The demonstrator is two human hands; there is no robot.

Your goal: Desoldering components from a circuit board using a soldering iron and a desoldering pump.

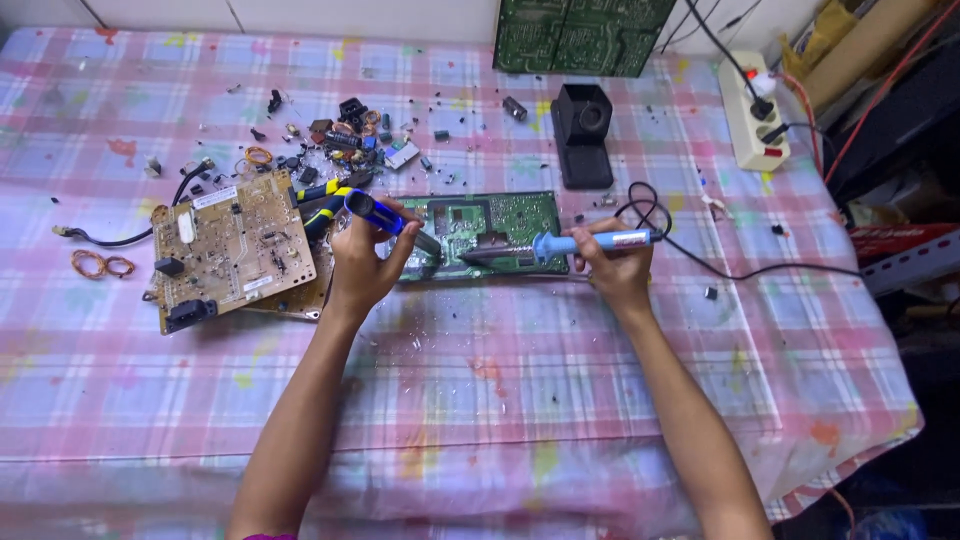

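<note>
A green circuit board (515,215) lies flat on the checked tablecloth (480,400) between my hands. My left hand (362,262) grips blue-and-yellow-handled pliers (365,208) whose jaws reach down to the board's left part. My right hand (610,262) holds a blue-handled soldering iron (575,243); its metal tip points left and rests on the board near the pliers' jaws. The iron's black cord (700,262) loops away to the right.
A tan circuit board (232,250) lies left of my left hand. Several loose electronic parts (340,135) are scattered behind it. A black stand (582,135), another green board (580,35) and a white power strip (752,115) sit at the back. Copper wire coils (100,265) lie far left.
</note>
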